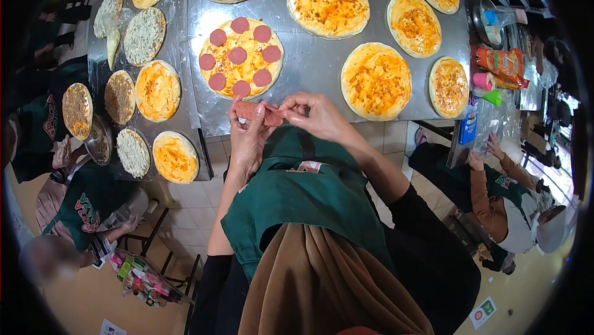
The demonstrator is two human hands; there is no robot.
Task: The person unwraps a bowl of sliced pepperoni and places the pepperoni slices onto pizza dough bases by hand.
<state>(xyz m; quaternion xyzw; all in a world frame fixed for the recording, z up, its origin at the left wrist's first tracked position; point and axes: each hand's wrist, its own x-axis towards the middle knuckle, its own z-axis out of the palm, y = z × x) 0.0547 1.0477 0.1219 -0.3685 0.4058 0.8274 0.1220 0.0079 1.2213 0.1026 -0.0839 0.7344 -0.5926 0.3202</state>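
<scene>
Held in my left hand (pixel 249 131) is a stack of pink sausage slices (pixel 249 111), just off the table's near edge. My right hand (pixel 318 115) is closed in a pinch at the stack's right end, its fingertips touching or close to the slices; whether one slice is between them is hard to tell. Directly beyond my hands lies a round pizza base (pixel 250 68) with orange-yellow topping. Several sausage slices are laid on it in a ring, with one slice (pixel 237 56) in the centre.
Several orange-topped pizza bases (pixel 376 81) lie on the metal table (pixel 309 66). White- and brown-topped bases (pixel 145 37) are on the left. Packets (pixel 502 66) and a blue box (pixel 468 124) sit at right. Co-workers (pixel 86 211) are on both sides; one (pixel 504 193) handles clear plastic.
</scene>
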